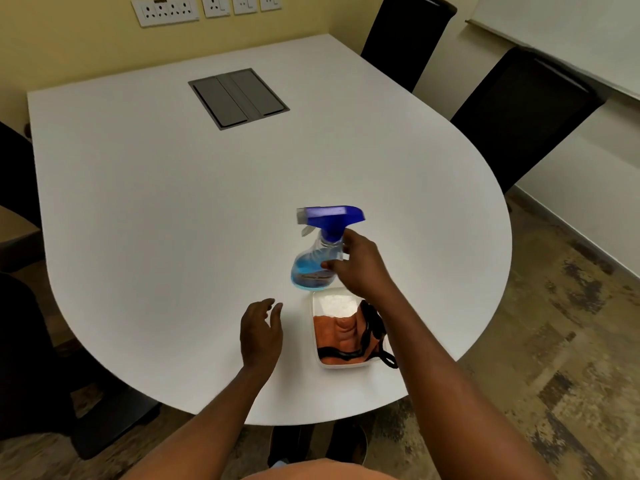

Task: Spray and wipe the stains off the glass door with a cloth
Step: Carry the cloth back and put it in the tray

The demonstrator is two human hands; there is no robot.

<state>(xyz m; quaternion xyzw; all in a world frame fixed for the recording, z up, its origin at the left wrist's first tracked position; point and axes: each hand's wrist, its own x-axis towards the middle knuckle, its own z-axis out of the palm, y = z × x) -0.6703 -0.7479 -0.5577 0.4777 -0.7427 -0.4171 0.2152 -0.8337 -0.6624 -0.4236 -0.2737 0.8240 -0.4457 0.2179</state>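
A clear spray bottle (313, 263) with blue liquid and a blue trigger head stands on the white table (173, 202) near its front edge. My right hand (360, 266) wraps around the bottle's neck and body from the right. Just in front of the bottle lies a white tray (320, 355) holding an orange cloth (341, 336) with black trim. My left hand (261, 332) hovers to the left of the tray, fingers apart and holding nothing. No glass door is in view.
A grey cable hatch (239, 98) is set into the table's far half. Black chairs stand at the far right (523, 112) and along the left edge (20, 341). Wall sockets (166, 10) line the back wall. Patterned floor lies to the right.
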